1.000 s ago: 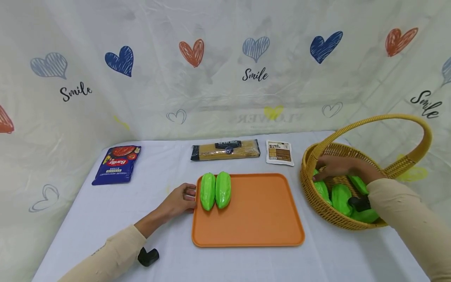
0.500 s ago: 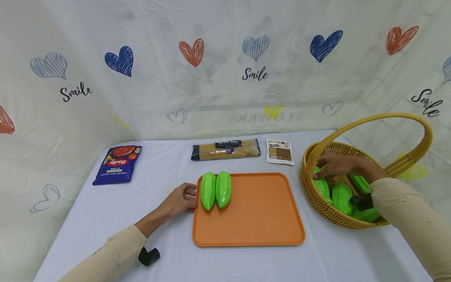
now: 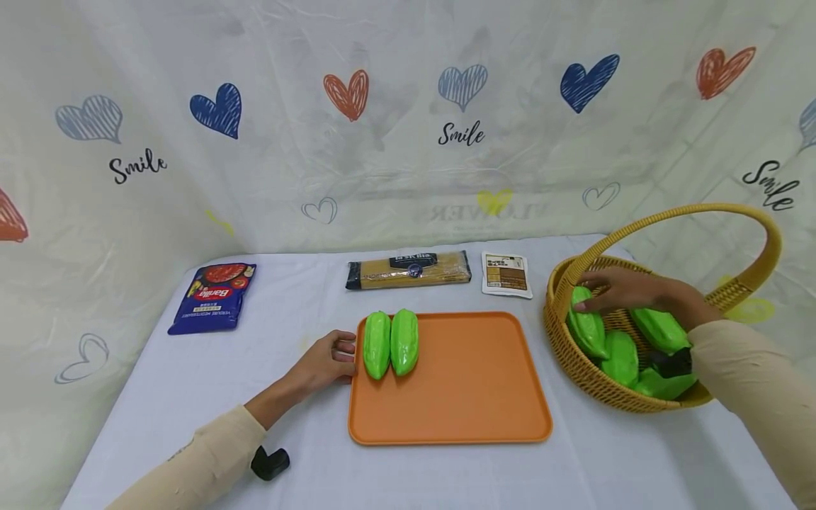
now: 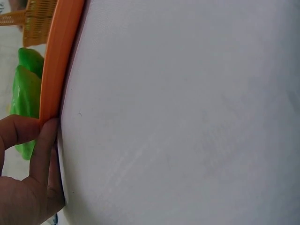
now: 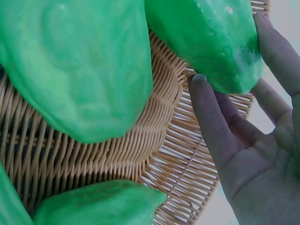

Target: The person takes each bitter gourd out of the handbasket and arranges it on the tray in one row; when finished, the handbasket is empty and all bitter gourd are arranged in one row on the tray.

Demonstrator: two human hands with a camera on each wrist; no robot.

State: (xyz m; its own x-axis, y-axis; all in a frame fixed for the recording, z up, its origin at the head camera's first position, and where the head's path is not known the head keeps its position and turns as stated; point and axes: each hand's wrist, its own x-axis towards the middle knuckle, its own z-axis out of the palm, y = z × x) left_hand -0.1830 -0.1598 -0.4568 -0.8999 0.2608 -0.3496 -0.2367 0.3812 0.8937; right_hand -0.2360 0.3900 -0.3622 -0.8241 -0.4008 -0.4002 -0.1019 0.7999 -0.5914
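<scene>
Two glossy green ridged fruits, which look like star fruit [image 3: 376, 346], lie side by side at the left end of an orange tray [image 3: 474, 382]. My left hand [image 3: 324, 361] pinches the tray's left rim; the left wrist view shows its fingers on the orange edge [image 4: 54, 70]. At the right, my right hand [image 3: 627, 292] is inside a wicker basket [image 3: 574, 372] and grips one green star fruit [image 3: 588, 327] by its far end. In the right wrist view, thumb and fingers surround the end of that star fruit [image 5: 215, 42]. Several more star fruit [image 3: 620, 358] lie in the basket.
A tall handle [image 3: 720, 209] arches over the basket and my right forearm. At the back lie a pasta pack [image 3: 411, 271] and a white-and-brown pouch [image 3: 506, 275]. A blue sauce pouch [image 3: 213, 297] rests at the far left. Behind the table hangs a printed cloth [image 3: 395, 156].
My right hand has taken hold of a star fruit and raised it slightly, shifting a little to the right. My left hand and the tray have stayed in place.
</scene>
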